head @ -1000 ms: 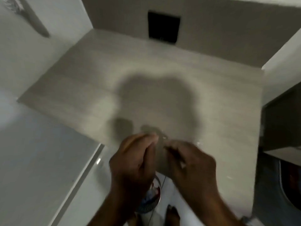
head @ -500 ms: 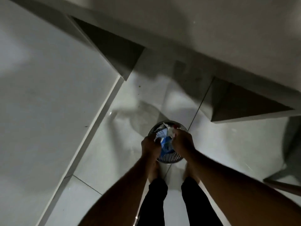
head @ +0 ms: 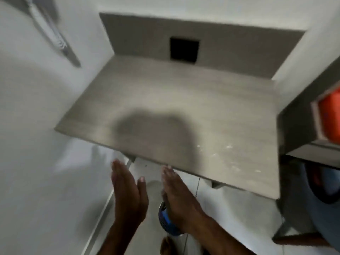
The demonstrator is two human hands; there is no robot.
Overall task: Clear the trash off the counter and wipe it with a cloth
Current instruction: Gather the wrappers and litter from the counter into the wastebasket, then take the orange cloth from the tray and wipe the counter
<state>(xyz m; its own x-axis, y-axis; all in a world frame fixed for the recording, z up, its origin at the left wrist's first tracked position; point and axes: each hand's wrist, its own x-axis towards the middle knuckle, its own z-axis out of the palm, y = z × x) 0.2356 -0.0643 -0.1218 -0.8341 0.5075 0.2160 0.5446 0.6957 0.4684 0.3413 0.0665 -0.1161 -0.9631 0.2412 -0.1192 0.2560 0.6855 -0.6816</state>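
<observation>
The grey wood-grain counter fills the middle of the head view, with small white crumbs near its front right edge. My left hand and my right hand are flat and empty, fingers straight, just below the counter's front edge. Under my right hand a round metal bin stands on the floor with blue trash in it. No cloth is in view.
White walls close in on the left and the right. A dark square hole sits in the back panel. An orange object lies in a shelf unit at the right. A blue shape fills the lower right.
My hands were pushing trash into the bin on the floor. They have let go and come up empty, and the view has swung from the floor to the counter.
</observation>
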